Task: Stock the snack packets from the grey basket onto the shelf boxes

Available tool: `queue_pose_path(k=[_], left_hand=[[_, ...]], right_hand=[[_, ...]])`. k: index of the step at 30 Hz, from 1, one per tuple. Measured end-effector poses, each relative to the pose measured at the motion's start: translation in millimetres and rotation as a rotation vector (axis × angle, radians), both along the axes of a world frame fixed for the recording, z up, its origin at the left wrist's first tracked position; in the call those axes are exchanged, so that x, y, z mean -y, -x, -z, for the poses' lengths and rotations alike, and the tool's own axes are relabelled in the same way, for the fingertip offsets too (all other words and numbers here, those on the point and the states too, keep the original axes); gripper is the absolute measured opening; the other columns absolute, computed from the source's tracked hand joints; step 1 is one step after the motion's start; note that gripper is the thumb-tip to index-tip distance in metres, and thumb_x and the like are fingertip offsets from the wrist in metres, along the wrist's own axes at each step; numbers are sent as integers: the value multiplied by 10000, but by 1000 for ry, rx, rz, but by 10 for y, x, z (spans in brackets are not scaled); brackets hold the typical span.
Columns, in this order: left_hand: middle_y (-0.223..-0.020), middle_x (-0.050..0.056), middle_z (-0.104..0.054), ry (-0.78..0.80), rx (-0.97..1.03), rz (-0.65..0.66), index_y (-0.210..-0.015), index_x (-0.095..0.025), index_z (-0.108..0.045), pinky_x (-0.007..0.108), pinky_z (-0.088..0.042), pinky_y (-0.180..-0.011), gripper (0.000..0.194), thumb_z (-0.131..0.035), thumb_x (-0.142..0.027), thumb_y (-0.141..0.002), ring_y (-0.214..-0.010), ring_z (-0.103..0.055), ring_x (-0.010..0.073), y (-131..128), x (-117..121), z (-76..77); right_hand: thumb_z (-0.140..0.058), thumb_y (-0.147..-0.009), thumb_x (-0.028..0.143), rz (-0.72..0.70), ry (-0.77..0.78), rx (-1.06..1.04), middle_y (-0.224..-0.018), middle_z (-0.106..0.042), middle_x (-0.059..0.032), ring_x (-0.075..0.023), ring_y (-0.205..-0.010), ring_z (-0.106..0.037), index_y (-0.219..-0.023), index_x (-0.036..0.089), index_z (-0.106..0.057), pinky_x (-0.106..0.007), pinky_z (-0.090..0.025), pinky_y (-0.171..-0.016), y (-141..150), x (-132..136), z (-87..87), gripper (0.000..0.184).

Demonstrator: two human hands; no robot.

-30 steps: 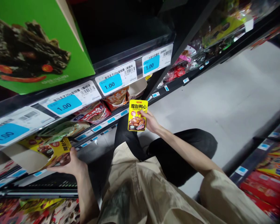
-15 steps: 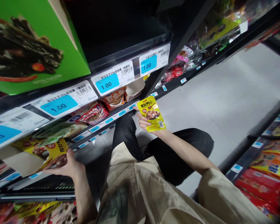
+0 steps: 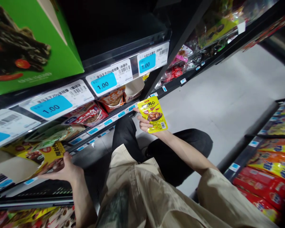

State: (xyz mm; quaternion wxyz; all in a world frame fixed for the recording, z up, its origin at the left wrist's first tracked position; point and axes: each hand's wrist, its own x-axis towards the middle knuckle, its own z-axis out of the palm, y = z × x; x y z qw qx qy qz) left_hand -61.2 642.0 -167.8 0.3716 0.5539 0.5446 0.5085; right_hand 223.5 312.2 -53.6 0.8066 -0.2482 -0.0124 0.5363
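Observation:
In my right hand (image 3: 144, 124) is a small yellow snack pouch (image 3: 154, 116), its printed front facing me, with a food picture and a barcode. My fingers lie along its left side, and the thumb is hidden. My left hand (image 3: 67, 169) grips the end of a yellow cardboard display box (image 3: 53, 156) on a lower shelf, thumb at the upper corner and fingers along the lower side. A pale green packet (image 3: 53, 137) lies across the box's top. What the box holds inside is hard to make out.
Above stands a shelf edge with price labels (image 3: 103, 84) and a large green box (image 3: 38, 47). Red (image 3: 89, 114) and orange packets (image 3: 112, 98) sit below it. Another shelf with red packs (image 3: 263, 185) is at the right. Grey floor (image 3: 209, 91) lies between.
The view has shifted slightly, so the shelves appear a little further left. The pouch has tilted slightly in my right hand. My left hand keeps its place on the box.

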Motion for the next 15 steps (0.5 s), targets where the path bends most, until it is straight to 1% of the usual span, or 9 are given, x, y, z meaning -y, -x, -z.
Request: queue_pose_path(k=[2, 3, 5, 6, 8, 10, 13, 14, 15], left_hand=[[-1299, 53, -482, -13, 28, -55, -1538, -229, -61, 359, -569, -654, 1227, -590, -530, -473, -933, -538, 176, 9, -87, 103], [-1290, 54, -480, -25, 57, -67, -1536, -216, -60, 318, -533, -611, 1247, -577, -529, -445, -905, -520, 163, 15, -120, 146], [-1286, 59, -489, -48, 108, -50, -1535, -199, -55, 280, -491, -573, 1276, -579, -518, -416, -874, -500, 148, 28, -155, 204], [-1282, 63, -496, -54, 126, -43, -1535, -191, -51, 274, -484, -565, 1287, -587, -516, -411, -865, -498, 146, 34, -157, 219], [-1276, 62, -508, -53, 132, -35, -1539, -190, -44, 277, -486, -566, 1294, -607, -518, -421, -864, -506, 149, 42, -138, 220], [-1288, 60, -515, -47, 115, -24, -1545, -197, -38, 297, -515, -597, 1285, -636, -517, -453, -895, -532, 162, 42, -100, 191], [-1322, 65, -525, -10, 68, -27, -1561, -203, -14, 373, -598, -729, 1256, -695, -458, -537, -980, -587, 193, 21, -22, 98], [-1334, 72, -529, 11, 57, -36, -1565, -200, -5, 405, -616, -789, 1249, -716, -423, -562, -1011, -605, 204, 9, 8, 57], [-1354, 82, -530, 31, 53, -37, -1569, -202, 2, 434, -624, -848, 1247, -737, -391, -583, -1044, -620, 215, -4, 39, 13]], right_hand=[[-420, -1032, 192, -16, -34, -13, -615, -361, 115, -56, -367, -174, -1454, 245, -522, -173, -245, -398, -1, 5, -10, 437], [-415, -1034, 182, -24, -50, -16, -622, -355, 115, -59, -373, -174, -1475, 249, -498, -173, -247, -403, 0, 7, -17, 454], [-396, -1040, 175, -30, -45, -9, -631, -343, 113, -67, -382, -161, -1495, 250, -471, -176, -242, -407, 3, 12, -36, 468], [-387, -1043, 181, -29, -17, 3, -632, -337, 112, -72, -385, -149, -1491, 248, -474, -180, -235, -405, 5, 13, -49, 461], [-369, -1048, 199, -22, 61, 36, -631, -330, 110, -83, -391, -120, -1453, 242, -503, -188, -218, -401, 10, 12, -81, 429], [-352, -1047, 210, -14, 119, 68, -624, -324, 109, -91, -398, -95, -1379, 237, -545, -193, -209, -405, 15, 1, -116, 385], [-402, -1035, 276, 7, 174, 119, -604, -330, 108, -88, -395, -115, -1173, 230, -598, -197, -223, -412, 27, -47, -145, 244], [-453, -1026, 324, 19, 213, 147, -594, -338, 110, -82, -390, -142, -1089, 232, -597, -196, -233, -411, 34, -72, -145, 182], [-519, -1010, 383, 26, 275, 186, -586, -356, 111, -75, -386, -188, -1017, 237, -586, -190, -254, -413, 43, -101, -138, 161]])
